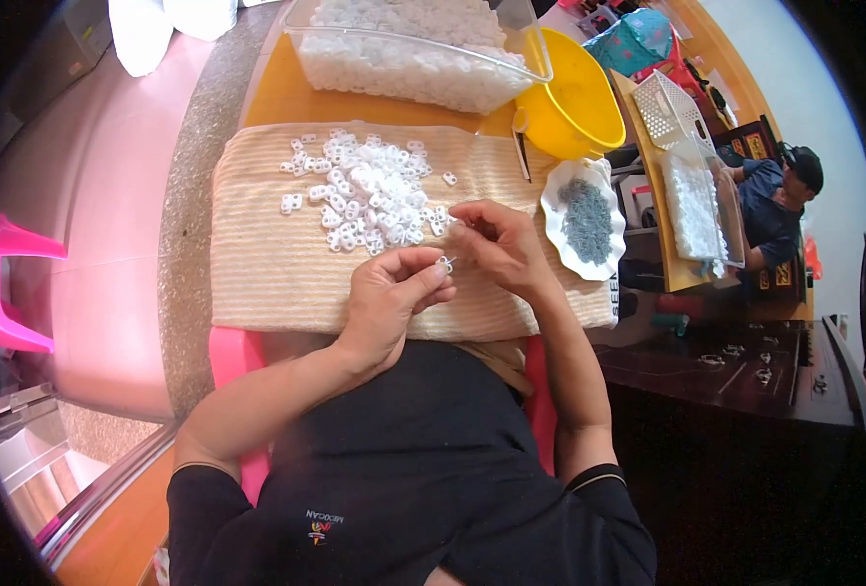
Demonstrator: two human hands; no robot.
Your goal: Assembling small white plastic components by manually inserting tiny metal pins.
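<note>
In my left hand (401,293), a small white plastic piece (445,262) is pinched between thumb and fingertips, with a thin end sticking out toward the right. My right hand (499,246) is just above and to the right of it, thumb and fingers curled together; whatever they may grip is too small to make out. Beyond my hands a heap of white two-holed plastic pieces (376,190) is spread on the striped cloth (257,278). To the right of my right hand, a white scalloped dish (557,227) holds many small grey bits (586,220).
A clear bin (408,47) full of white pieces stands at the back, beside a yellow bowl (584,93). A thin dark-handled tool (523,151) lies near the bowl. At right, another person (780,200) sits by a second bin (697,210). A pink stool (8,283) stands left.
</note>
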